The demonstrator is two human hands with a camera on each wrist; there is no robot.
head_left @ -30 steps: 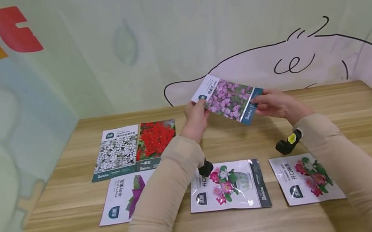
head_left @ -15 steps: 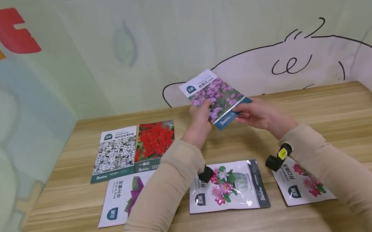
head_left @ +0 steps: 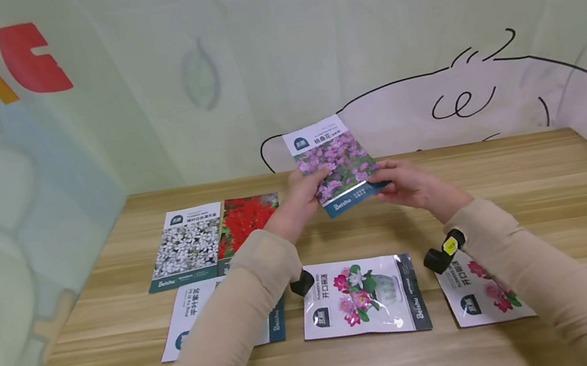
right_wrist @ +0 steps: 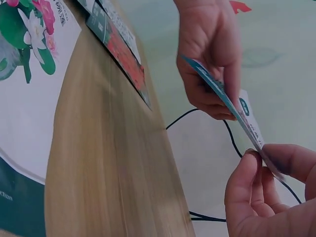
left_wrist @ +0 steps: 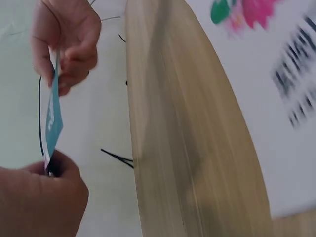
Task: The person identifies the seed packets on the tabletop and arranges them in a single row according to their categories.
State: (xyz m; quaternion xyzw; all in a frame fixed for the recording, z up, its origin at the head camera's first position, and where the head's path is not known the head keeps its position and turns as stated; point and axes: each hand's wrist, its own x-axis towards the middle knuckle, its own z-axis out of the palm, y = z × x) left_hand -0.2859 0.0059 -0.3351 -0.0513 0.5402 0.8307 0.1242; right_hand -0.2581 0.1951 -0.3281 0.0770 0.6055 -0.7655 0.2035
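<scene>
Both hands hold up one seed packet (head_left: 335, 160) with purple flowers on its front, white at the top and blue at the bottom. My left hand (head_left: 301, 200) grips its left edge, thumb lying across the picture. At the lower right edge, my right hand (head_left: 411, 184) pinches it between thumb and fingers. The packet is raised above the back of the table, tilted, its front toward the head camera. Seen almost edge-on in the right wrist view, the same packet (right_wrist: 224, 96) runs between the left hand (right_wrist: 210, 54) and the right hand (right_wrist: 269, 192).
On the wooden table (head_left: 370, 364) lie a white-flower packet (head_left: 185, 246), a red-flower packet (head_left: 246, 223) beside it, and a purple-leaf packet (head_left: 188, 320) partly under the left sleeve. Two pink-lotus packets (head_left: 359, 298) lie in front, the right one (head_left: 477, 291) partly covered. A printed cloth (head_left: 169, 100) hangs behind.
The purple-flower packet has turned more upright and shifted slightly left. The right hand has moved left with it, and the left thumb now lies farther across its front.
</scene>
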